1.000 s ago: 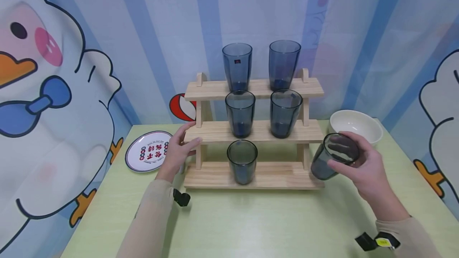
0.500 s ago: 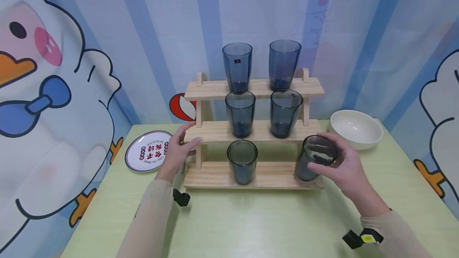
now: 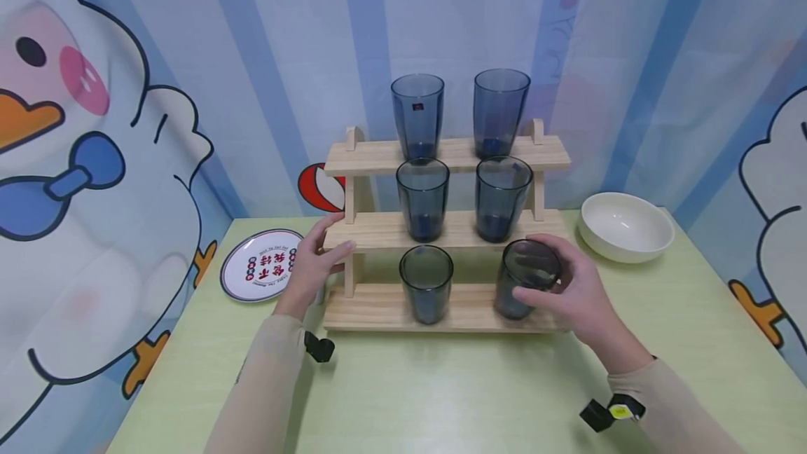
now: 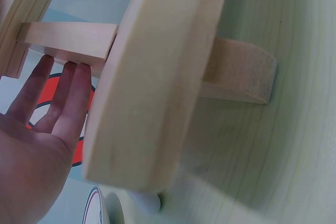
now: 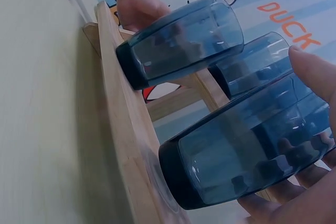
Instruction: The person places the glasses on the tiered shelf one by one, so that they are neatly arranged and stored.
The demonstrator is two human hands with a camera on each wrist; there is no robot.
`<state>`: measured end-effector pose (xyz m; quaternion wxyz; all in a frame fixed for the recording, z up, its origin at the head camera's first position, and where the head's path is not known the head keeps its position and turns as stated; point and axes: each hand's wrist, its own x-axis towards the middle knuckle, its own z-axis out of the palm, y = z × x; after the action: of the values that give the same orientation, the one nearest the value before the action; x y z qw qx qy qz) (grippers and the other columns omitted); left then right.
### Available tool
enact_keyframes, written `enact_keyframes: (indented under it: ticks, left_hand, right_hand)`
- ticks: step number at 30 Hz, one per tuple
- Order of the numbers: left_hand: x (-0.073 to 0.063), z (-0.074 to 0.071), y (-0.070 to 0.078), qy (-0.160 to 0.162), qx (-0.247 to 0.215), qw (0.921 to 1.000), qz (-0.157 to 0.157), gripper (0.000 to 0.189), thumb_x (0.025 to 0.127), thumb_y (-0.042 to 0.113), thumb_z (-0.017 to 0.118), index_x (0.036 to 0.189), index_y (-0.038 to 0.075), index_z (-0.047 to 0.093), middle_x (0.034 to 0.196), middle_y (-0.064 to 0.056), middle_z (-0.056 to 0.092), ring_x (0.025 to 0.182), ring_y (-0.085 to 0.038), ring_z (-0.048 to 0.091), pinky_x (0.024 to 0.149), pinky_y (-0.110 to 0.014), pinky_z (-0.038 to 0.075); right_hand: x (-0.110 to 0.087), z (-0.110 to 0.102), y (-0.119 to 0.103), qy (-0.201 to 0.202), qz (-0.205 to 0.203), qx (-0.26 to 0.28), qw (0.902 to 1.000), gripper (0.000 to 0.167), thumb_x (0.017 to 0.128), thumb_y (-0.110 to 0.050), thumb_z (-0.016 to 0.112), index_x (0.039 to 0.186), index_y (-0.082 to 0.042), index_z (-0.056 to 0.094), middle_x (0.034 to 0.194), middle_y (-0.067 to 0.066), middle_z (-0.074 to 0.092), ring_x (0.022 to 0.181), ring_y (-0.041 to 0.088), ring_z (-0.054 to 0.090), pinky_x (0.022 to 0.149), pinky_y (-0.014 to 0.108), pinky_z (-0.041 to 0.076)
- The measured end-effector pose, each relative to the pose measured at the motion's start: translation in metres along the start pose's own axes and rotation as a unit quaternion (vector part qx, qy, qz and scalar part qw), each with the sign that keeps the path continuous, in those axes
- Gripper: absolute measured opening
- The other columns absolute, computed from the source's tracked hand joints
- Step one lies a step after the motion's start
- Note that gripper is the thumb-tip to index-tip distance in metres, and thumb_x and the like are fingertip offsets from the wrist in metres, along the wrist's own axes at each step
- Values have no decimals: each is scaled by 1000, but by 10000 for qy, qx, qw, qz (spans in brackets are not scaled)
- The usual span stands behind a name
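My right hand [image 3: 570,293] grips a blue-grey glass tumbler [image 5: 231,156], thumb on the near side and fingers behind. The tumbler's base is right at the bottom tier of a wooden three-tier rack [image 3: 378,307], at its right part. Another tumbler [image 3: 426,286] stands left of it on that tier. Two tumblers, left [image 3: 423,200] and right [image 3: 502,199], stand on the middle tier; two more, left [image 3: 417,116] and right [image 3: 501,113], stand on top. My left hand [image 3: 315,268] holds the rack's left end, its fingertips against a wooden upright [image 4: 68,40].
A white bowl [image 3: 625,228] sits at the back right of the table [image 3: 416,391]. Left of the rack lies an oval plate [image 3: 261,265] with red lettering. A printed duck curtain [image 3: 277,90] hangs behind the table.
My right hand has carried the tumbler leftward, from beside the rack to over the bottom tier, and its tilt has lessened. The left hand has stayed in place.
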<state>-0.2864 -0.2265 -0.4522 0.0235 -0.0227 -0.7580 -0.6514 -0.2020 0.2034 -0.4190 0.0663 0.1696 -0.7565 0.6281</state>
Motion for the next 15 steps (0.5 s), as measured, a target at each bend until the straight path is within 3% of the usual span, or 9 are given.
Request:
enact_keyframes:
  ticks: [7, 15]
  left_hand:
    - [-1, 0, 1, -33, -23, 10000, 12, 59, 97, 30, 78, 152, 35, 54, 152, -9, 54, 125, -36, 61, 95, -54, 60]
    - [-1, 0, 1, -17, -10, 10000, 11, 60, 97, 31, 78, 152, 35, 54, 152, -9, 53, 124, -36, 61, 94, -54, 60]
  right_hand:
    - [5, 9, 2, -102, -60, 16, 9999, 75, 82, 6, 85, 148, 0, 50, 133, -2, 63, 115, 11, 65, 72, 23, 59]
    - [8, 16, 2, -246, 12, -116, 9996, 75, 83, 0, 87, 149, -8, 53, 135, 2, 63, 114, 15, 65, 73, 25, 59]
